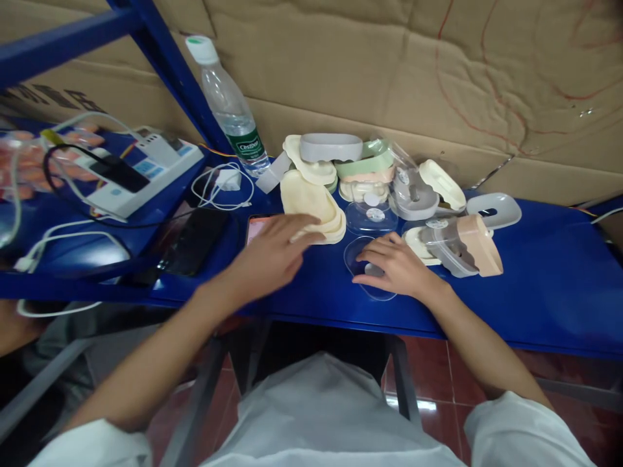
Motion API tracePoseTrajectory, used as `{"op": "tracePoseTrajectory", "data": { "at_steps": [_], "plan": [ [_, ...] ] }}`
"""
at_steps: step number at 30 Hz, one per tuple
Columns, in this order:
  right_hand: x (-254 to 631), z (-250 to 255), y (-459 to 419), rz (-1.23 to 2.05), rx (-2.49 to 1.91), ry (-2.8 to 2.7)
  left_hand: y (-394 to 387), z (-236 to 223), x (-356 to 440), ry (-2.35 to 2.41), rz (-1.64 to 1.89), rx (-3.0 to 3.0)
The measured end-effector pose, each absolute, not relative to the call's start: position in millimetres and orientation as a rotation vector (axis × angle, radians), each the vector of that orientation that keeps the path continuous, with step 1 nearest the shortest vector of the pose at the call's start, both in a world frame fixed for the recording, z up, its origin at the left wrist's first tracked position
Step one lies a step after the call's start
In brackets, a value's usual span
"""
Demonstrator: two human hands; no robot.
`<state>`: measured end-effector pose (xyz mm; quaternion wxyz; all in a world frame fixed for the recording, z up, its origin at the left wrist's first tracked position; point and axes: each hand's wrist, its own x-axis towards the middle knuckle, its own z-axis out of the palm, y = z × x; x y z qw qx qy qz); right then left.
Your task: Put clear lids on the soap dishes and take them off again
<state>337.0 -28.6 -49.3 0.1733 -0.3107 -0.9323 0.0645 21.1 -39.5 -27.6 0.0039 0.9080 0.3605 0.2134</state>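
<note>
My left hand (272, 253) is at the lower left edge of a stack of cream plastic trays (316, 201). Its fingers and thumb are apart and partly over the stack; whether they press on it I cannot tell. My right hand (402, 266) hovers over or rests on a clear plastic lid (372, 293) lying flat on the blue table, fingers slightly bent and thumb spread. Behind it lies another clear lid (363, 220) with a round white sticker. Right of that hand, grey and peach plastic cases (479, 246) lie tilted together.
More grey, green and cream case parts (331, 148) are heaped at the back. A water bottle (233, 107) stands behind them. On the left are a power strip (131, 185), white cables (228, 194) and a dark phone (195, 240). Cardboard (341, 65) lines the back.
</note>
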Motion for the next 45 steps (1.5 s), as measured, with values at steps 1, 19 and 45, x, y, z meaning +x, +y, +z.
{"op": "tracePoseTrajectory", "data": {
  "at_steps": [1,19,45],
  "plan": [
    [337,-50,-28,0.218,-0.884,-2.635,-21,-25,9,1.146,0.648,2.846],
    [346,-40,-30,0.257,-1.076,-2.644,-41,-14,61,0.302,0.421,3.153],
    [339,-36,-41,-0.021,-1.224,-2.681,-43,-33,56,0.407,0.258,2.820]
  ]
}}
